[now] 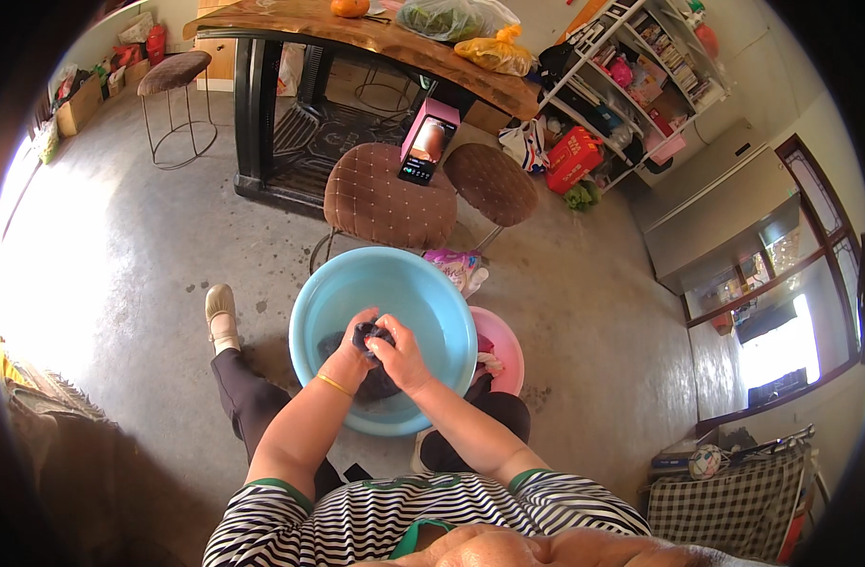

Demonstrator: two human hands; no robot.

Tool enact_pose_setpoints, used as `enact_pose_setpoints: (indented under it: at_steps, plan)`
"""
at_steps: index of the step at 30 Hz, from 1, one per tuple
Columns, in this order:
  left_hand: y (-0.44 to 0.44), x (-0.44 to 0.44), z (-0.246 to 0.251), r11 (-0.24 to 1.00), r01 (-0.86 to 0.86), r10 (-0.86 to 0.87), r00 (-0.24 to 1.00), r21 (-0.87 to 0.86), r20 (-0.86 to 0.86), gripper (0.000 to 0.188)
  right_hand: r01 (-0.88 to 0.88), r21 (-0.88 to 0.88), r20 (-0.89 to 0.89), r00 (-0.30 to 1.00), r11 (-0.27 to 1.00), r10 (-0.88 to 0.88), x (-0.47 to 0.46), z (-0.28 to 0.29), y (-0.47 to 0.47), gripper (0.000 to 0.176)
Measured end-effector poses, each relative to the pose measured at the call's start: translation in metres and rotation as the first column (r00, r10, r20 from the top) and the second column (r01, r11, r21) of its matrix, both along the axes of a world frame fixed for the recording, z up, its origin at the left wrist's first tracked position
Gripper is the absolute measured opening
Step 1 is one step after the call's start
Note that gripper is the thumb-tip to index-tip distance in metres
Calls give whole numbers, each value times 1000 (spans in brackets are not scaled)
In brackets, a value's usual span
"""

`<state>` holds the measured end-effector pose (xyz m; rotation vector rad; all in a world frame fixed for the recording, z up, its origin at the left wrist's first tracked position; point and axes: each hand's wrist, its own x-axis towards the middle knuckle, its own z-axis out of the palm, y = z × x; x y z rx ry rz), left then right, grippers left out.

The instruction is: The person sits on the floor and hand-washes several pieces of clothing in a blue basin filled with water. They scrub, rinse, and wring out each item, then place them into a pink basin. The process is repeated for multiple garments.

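Observation:
A large light-blue plastic basin stands on the floor between my legs, with water in it. Over it, my left hand and my right hand grip one bunched dark cloth between them. More of the dark cloth hangs below my hands into the water on the basin's left and near side; whether it is all one piece cannot be told. A pink basin with red, white and dark fabric in it sits to the right, partly behind the blue one.
Beyond the basin stand a brown cushioned stool bearing a phone against a pink box, and a second stool. A purple printed bag lies by the basin's far rim. Farther back is a wooden-topped table.

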<state>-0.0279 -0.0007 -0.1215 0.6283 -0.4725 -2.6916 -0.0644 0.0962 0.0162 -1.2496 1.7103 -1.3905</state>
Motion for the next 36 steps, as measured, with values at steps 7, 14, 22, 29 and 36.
enact_pose_setpoints:
  at_steps: [7, 14, 22, 29, 36]
  plan:
    - [15, -3, 9, 898, -201, 233, 972, 391, -35, 28, 208, 10, -380, 905, 978, -189, -21, -46, -32, 23]
    - [11, -2, 29, 865, -249, 290, 956, 435, -31, 33, 263, 76, -474, 858, 962, -198, -18, -52, -37, 26]
    - [10, -11, 42, 867, -440, 404, 895, 232, 189, 22, 472, 48, -183, 870, 880, -457, -71, -66, -38, 24]
    - [3, 2, 72, 879, -475, 425, 748, -36, 510, 38, 402, 299, 45, 900, 866, -433, -101, -107, -23, 26]
    - [3, -3, 56, 884, -466, 432, 773, -46, 465, 35, 461, 305, -714, 690, 834, -120, -81, -130, -24, 38]
